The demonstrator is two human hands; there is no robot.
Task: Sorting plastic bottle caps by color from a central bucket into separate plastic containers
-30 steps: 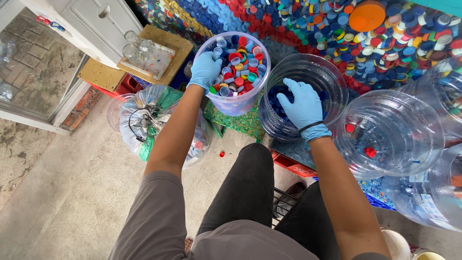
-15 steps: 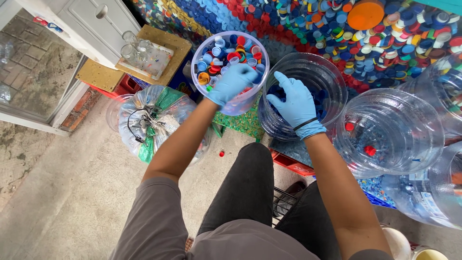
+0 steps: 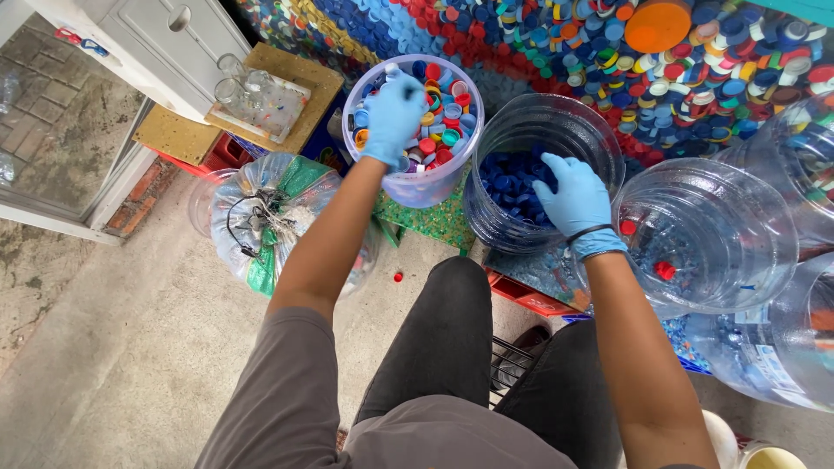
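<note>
Bottle caps are sorted by gloved hands over two clear tubs.

The left hand (image 3: 393,117) is sunk, fingers curled, into the tub of mixed caps (image 3: 427,122); whether a cap is pinched cannot be told. The right hand (image 3: 571,193) is spread open over the tub of blue caps (image 3: 508,178), nothing held. The caps are judged light, stiff and slippery, best pinched by the rim.

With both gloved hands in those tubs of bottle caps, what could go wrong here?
The mixed-cap tub sits on a raised stand by the person's knee; leaning on it with the left hand might tip it. Caps could slip out on the way over to the blue-cap tub, where the right hand is; one red cap already lies on the floor.
</note>
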